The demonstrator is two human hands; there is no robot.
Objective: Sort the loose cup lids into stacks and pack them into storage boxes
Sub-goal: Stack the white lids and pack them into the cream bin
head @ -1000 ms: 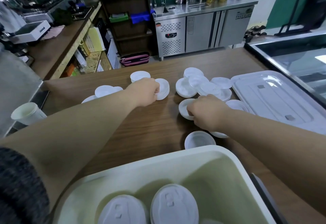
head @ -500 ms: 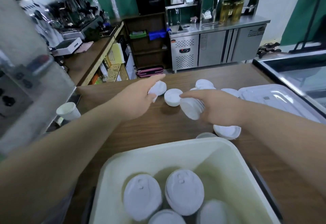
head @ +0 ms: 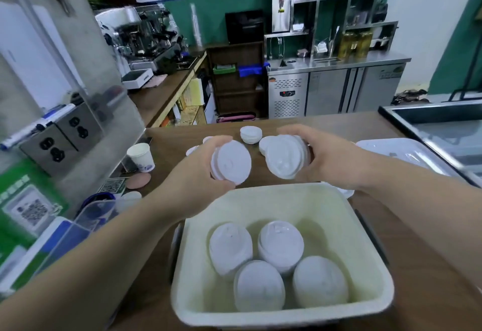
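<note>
My left hand grips a small stack of white cup lids, tilted so its top faces me. My right hand grips a second stack of lids, also tilted. Both stacks hover just beyond the far rim of a cream storage box near me on the wooden counter. Inside the box stand several stacks of white lids. More loose lids lie on the counter behind my hands, including a short stack.
A white box cover lies on the counter at the right, next to a glass display case. A paper cup stands at the left near a steel panel with sockets. A blue-lidded container sits at the left edge.
Both hands picked up lid stacks from the counter, lifted them and drew them back toward the cream box. The view tilted up.
</note>
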